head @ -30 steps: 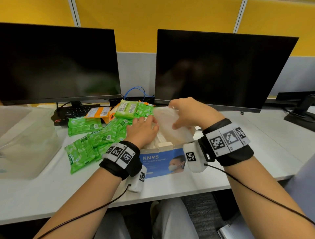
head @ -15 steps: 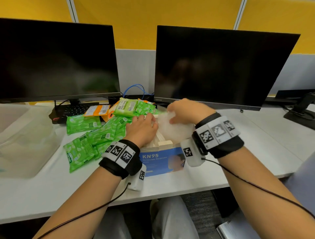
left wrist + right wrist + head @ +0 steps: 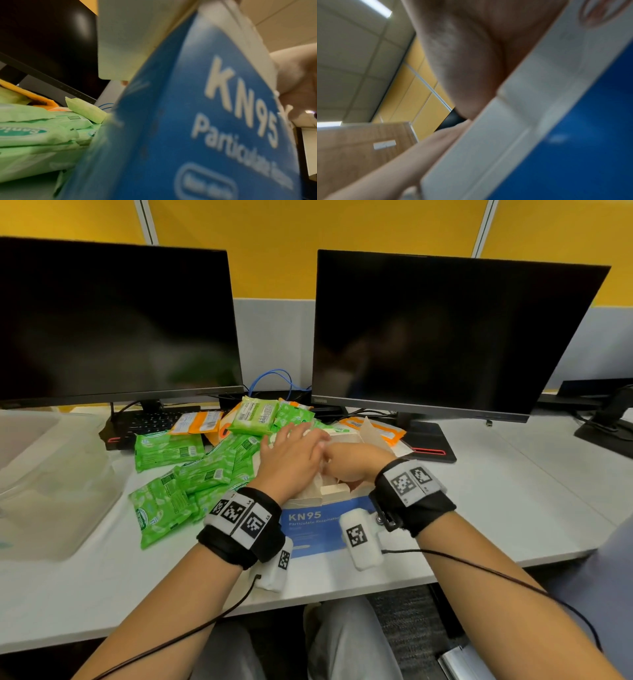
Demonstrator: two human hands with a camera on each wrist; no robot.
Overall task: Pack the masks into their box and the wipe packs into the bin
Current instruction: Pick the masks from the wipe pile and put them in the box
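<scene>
The blue and white KN95 mask box (image 3: 315,525) stands open at the desk's front edge, its flaps (image 3: 373,434) raised. My left hand (image 3: 291,451) lies flat over the opening, fingers straight, pressing on the white masks (image 3: 337,437) inside. My right hand (image 3: 349,462) is dipped into the box beside it, its fingers hidden by the left hand and the box wall. The left wrist view is filled by the box front (image 3: 205,121). Green wipe packs (image 3: 191,470) lie heaped on the desk left of the box.
A clear plastic bin (image 3: 51,474) sits at the desk's left end. Orange packs (image 3: 197,422) lie behind the green pile and behind the box. Two dark monitors (image 3: 445,337) and a keyboard (image 3: 147,422) line the back.
My right hand has gone down into the box with the white mask bundle it held. My left hand has slid right and flattened over the opening.
</scene>
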